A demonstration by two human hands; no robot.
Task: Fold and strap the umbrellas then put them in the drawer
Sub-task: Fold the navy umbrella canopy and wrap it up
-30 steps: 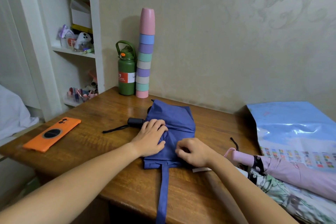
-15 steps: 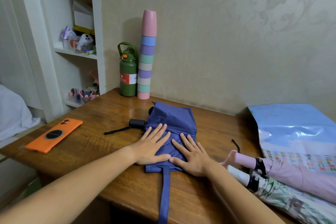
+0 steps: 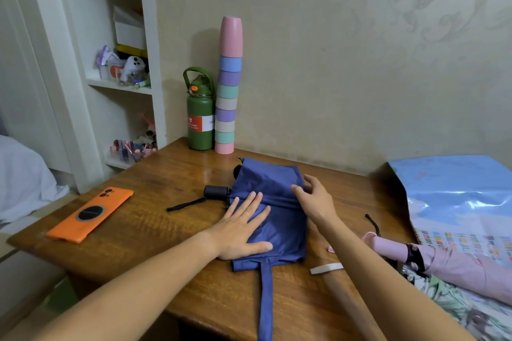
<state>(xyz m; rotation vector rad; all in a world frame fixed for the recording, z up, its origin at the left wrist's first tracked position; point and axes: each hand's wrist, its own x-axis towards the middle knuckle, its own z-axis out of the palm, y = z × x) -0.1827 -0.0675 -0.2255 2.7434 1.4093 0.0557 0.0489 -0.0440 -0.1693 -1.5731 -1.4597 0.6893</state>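
Observation:
A blue umbrella (image 3: 277, 194) lies flattened on the wooden table (image 3: 155, 219), its black handle (image 3: 216, 191) pointing left and its blue strap (image 3: 266, 302) hanging over the front edge. My left hand (image 3: 243, 227) presses flat on the near left part of the canopy, fingers straight. My right hand (image 3: 315, 201) is at the canopy's right edge with fingers spread and relaxed, touching or just above the cloth. A pink umbrella (image 3: 454, 263) and a floral umbrella (image 3: 454, 302) lie at the right, folded.
An orange phone (image 3: 90, 213) lies at the table's left. A green bottle (image 3: 200, 116) and a stack of coloured cups (image 3: 228, 91) stand by the wall. A blue plastic bag (image 3: 460, 196) sits at the right. White shelves (image 3: 119, 63) stand at the left.
My right hand has moved from the near canopy edge up to its far right side. My left hand went from bunching the cloth to lying flat on it.

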